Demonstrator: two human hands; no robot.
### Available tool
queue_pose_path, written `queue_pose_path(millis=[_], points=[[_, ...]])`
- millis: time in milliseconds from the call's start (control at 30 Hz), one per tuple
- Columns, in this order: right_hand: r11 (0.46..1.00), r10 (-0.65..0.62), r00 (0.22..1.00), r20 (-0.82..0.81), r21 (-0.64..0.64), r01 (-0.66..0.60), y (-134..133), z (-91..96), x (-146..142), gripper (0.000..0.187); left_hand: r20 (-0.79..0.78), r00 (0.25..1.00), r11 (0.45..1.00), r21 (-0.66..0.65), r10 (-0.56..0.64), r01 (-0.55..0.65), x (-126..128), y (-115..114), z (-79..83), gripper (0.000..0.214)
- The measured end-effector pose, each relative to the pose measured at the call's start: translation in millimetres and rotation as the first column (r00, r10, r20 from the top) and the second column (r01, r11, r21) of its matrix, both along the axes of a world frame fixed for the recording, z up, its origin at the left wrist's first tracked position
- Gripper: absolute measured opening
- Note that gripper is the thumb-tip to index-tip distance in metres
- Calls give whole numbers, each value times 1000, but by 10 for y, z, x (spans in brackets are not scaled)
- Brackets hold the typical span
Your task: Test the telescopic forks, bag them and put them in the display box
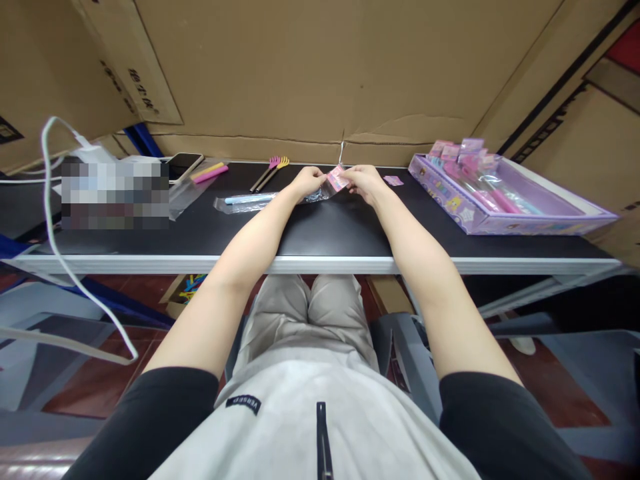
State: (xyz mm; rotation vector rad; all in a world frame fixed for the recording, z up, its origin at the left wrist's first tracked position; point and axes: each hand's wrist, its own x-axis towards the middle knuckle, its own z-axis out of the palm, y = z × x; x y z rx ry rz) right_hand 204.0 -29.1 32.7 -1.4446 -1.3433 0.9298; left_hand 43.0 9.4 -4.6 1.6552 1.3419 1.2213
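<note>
A clear plastic bag (277,199) with a light-blue stick (245,199) in it lies across the black table in front of me. At the bag's right end is a small pink printed card (338,177). My left hand (306,185) is closed on the bag beside the card's left edge. With fingers pinched, my right hand (365,181) grips the card's right side. Another small pink card (393,181) lies just right of my right hand. Beyond my left hand rest a pink claw-ended scratcher (273,164) and a yellow one (281,163), both with dark handles.
A purple display box (475,219) with several bagged, carded sticks stands at the right. Toward the left lie pink and yellow sticks (210,173) on clear plastic, a phone (184,164) and a white cable (47,173). Cardboard walls (310,73) rise behind the table.
</note>
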Motion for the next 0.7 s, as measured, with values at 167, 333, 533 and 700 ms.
queue_pose_path(millis=[167,333,533,700], points=[[999,45,999,15,4,-45,25,-4,28,30,-38,999,1000,-22,9,-10,15,-59,43,40],[999,39,999,29,33,-40,20,-11,32,31,-40,999,1000,-18,-6,5,9,-95,71,41],[998,59,998,-2,11,-59,-4,-5,13,35,-8,1000,1000,-14,-23,22,11,-88,67,40],[998,56,998,3,-2,-56,-26,-6,2,35,-18,1000,1000,-21,-16,15,7,-93,72,39]])
